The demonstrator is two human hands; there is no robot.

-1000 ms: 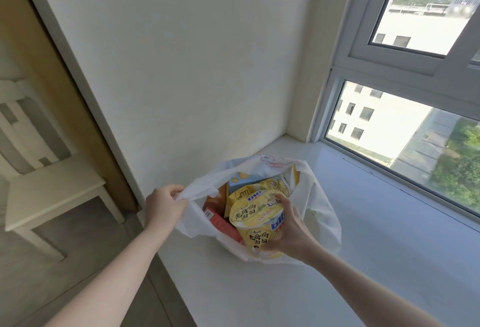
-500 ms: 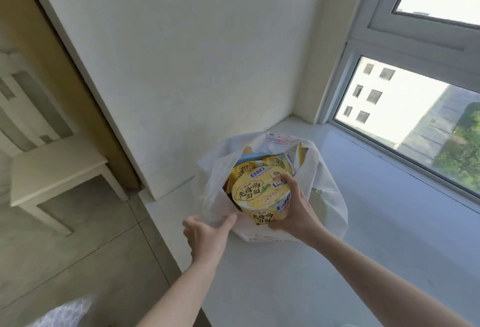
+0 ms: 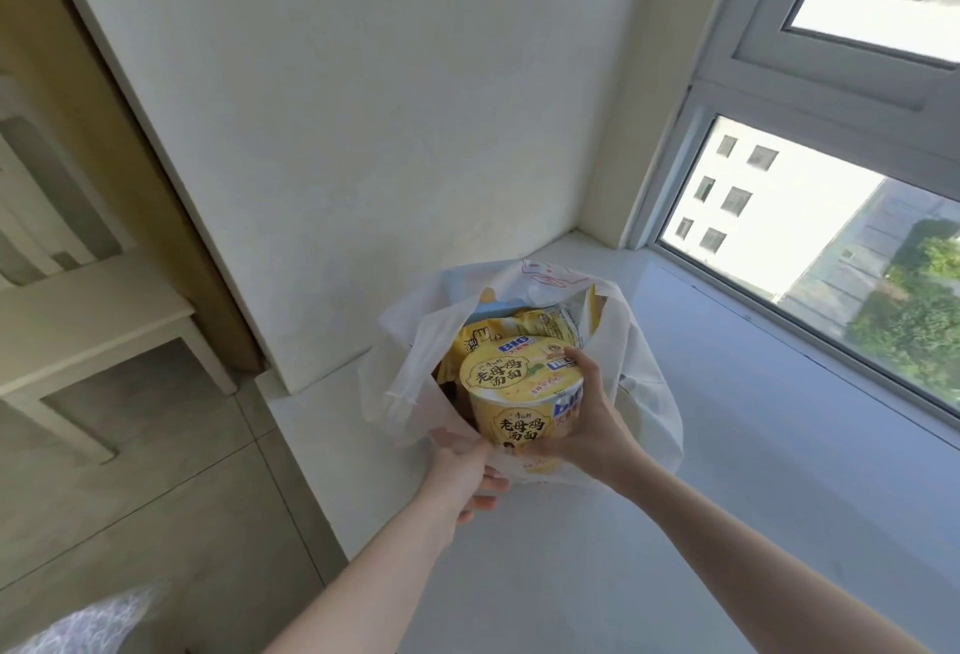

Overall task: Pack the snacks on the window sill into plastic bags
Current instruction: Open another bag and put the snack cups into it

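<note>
A white plastic bag (image 3: 647,404) stands open on the window sill (image 3: 727,497), against the wall corner. Inside it lie several yellow and blue snack packets (image 3: 524,323). My right hand (image 3: 592,419) grips a yellow instant noodle cup (image 3: 519,393) by its side and rim, held at the bag's mouth, partly inside. My left hand (image 3: 462,466) is at the bag's near edge, just below the cup, its fingertips on the plastic; whether it pinches the plastic is not visible.
The white wall (image 3: 363,134) rises directly behind the bag. A window (image 3: 831,238) runs along the sill's right side. Left of the sill's edge the tiled floor (image 3: 130,523) drops away, with a pale wooden chair (image 3: 93,321) on it.
My left hand let go of the bag's left rim, dropped, and came to the near edge under the cup. The cup has stayed at the bag's mouth in my right hand.
</note>
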